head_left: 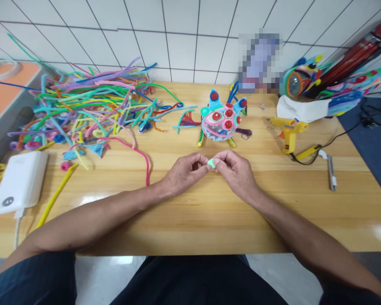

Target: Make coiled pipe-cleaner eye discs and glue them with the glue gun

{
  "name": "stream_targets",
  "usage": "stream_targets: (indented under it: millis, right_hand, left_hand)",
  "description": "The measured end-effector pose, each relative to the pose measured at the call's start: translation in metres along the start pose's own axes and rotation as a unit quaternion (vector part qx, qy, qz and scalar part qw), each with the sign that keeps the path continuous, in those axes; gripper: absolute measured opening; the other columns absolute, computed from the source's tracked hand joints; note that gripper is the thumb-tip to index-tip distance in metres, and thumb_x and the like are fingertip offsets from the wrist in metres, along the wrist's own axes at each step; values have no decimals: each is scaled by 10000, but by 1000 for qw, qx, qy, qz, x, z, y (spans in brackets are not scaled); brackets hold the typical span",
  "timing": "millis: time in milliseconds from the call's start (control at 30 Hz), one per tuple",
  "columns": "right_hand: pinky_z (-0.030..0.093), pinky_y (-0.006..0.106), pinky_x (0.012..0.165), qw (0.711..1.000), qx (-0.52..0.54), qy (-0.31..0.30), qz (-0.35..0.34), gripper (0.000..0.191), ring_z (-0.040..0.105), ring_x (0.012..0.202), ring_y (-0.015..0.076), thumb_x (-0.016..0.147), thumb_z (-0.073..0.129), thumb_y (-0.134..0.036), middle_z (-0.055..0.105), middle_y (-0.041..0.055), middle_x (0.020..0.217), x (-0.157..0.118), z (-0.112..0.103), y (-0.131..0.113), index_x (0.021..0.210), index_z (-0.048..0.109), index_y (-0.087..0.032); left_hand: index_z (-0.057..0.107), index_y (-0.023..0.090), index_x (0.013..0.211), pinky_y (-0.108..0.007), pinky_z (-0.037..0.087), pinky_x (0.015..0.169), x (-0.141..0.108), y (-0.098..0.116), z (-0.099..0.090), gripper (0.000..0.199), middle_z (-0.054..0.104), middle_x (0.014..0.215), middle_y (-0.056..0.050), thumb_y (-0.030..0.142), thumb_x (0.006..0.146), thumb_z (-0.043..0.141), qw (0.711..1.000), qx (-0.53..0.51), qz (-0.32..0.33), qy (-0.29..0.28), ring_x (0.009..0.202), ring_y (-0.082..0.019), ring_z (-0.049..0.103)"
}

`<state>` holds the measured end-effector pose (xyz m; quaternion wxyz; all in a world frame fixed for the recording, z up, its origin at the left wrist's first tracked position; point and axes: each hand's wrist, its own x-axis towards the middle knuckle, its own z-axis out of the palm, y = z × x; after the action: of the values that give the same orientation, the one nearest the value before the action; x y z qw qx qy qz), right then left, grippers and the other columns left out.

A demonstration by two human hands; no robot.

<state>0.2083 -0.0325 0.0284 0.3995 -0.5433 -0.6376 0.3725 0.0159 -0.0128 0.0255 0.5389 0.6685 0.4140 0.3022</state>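
Observation:
Between my fingertips is a small light-green coil [212, 163], likely of pipe cleaner, though its detail is too small to make out. My left hand [188, 171] pinches it from the left, and my right hand [236, 173] pinches its other side. Both hands are just above the wooden table. Beyond them stands a colourful pipe-cleaner figure [221, 121] with red and pink round coils, blue horn-like tips, yellow-green legs and a tassel at each side.
Loose pipe cleaners [98, 101] are heaped at the left, near a white power bank [20, 182] with a cable. On the right lie a yellow glue gun [288, 131] with its cord and a utility knife [331, 173]. A tiled wall [180, 46] bounds the back.

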Motion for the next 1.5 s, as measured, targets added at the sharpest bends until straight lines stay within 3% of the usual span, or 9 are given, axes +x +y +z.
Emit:
stream_targets:
  millis: [233, 567, 700, 867, 1100, 1333, 1500]
  right_hand:
    - [452, 278, 623, 1000, 0, 1, -18, 119, 589, 651, 135, 909, 642, -290, 690, -9, 724, -2, 1, -1, 827, 682, -213]
    - [457, 267, 607, 999, -15, -2, -48, 121, 582, 639, 131, 905, 636, -252, 687, -12, 706, -3, 2, -3, 812, 702, -214]
    - [450, 265, 602, 999, -9, 1, -37, 123, 570, 634, 130, 905, 639, -265, 676, -16, 697, -2, 1, -2, 806, 695, -217]
    - [447, 275, 621, 999, 30, -16, -5, 145, 575, 657, 134, 917, 632, -315, 664, -16, 715, 1, -1, -1, 837, 699, -215]
    - [438, 274, 611, 999, 36, -21, 8, 126, 564, 647, 130, 906, 632, -313, 645, -22, 708, 1, 2, 2, 844, 674, -211]
    - [447, 273, 618, 998, -29, 21, -58, 86, 577, 640, 122, 865, 625, -184, 662, -26, 709, -4, 6, 4, 788, 639, -219]
    - [440, 262, 596, 997, -31, 23, -64, 94, 567, 625, 116, 865, 616, -164, 645, -36, 694, -3, 6, 4, 788, 627, -217]
  left_hand:
    - [619, 161, 790, -225, 325, 552, 4, -6, -2, 376, 528, 661, 31, 517, 896, 684, 999, -31, 8, 11, 598, -92, 409]
    - [622, 164, 727, -228, 259, 522, 4, -8, -1, 384, 460, 593, 50, 503, 881, 718, 999, -40, 19, 23, 551, -81, 346]
    - [671, 163, 789, -235, 271, 530, 4, -7, -2, 389, 501, 619, 40, 538, 871, 738, 999, -50, 12, 8, 563, -89, 372]
    - [680, 162, 823, -243, 378, 612, 5, -5, -5, 353, 609, 726, 9, 506, 899, 700, 997, -72, 15, -4, 645, -108, 481]
    - [658, 155, 808, -239, 397, 616, 7, -9, -3, 327, 610, 726, 5, 469, 878, 712, 996, -88, 3, 13, 657, -108, 496]
    - [660, 155, 812, -243, 303, 547, 5, -12, 0, 362, 544, 653, 25, 507, 889, 703, 999, -35, 7, 26, 583, -97, 402]
    - [673, 155, 877, -239, 328, 581, 3, -10, -1, 327, 558, 693, 25, 477, 934, 667, 999, -34, 32, 12, 605, -95, 421]
